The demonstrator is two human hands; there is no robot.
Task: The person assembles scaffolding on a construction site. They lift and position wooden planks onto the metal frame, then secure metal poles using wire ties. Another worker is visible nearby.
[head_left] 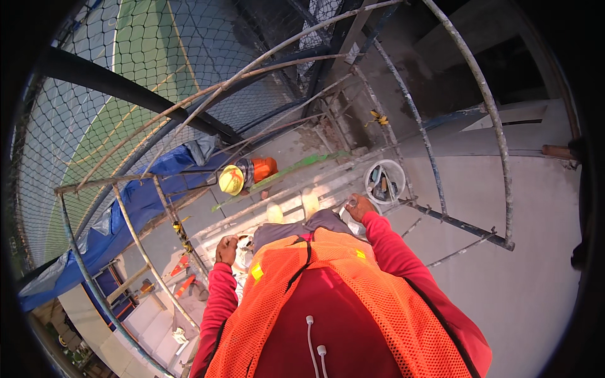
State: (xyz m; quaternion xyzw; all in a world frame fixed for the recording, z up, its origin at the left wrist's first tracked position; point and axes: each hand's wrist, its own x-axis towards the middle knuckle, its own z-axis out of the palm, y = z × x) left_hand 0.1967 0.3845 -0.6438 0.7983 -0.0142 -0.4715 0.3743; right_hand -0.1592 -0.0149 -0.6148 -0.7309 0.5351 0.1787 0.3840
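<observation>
The left hand (227, 250) has curled fingers; I can't tell if its grip has anything in it; a white bundle (242, 259) is just beside it, at about four o'clock; the right hand (360, 206) has bent fingers too; a pale thing (345, 213) is by it at about eight o'clock, but I can't tell if that grip has it; a white bucket (402, 178) with tools in it is near, between one and two o'clock from the right hand.

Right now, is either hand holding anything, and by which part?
Can't tell: left hand and right hand are curled beside whitish material, but any grip is unclear.
</observation>
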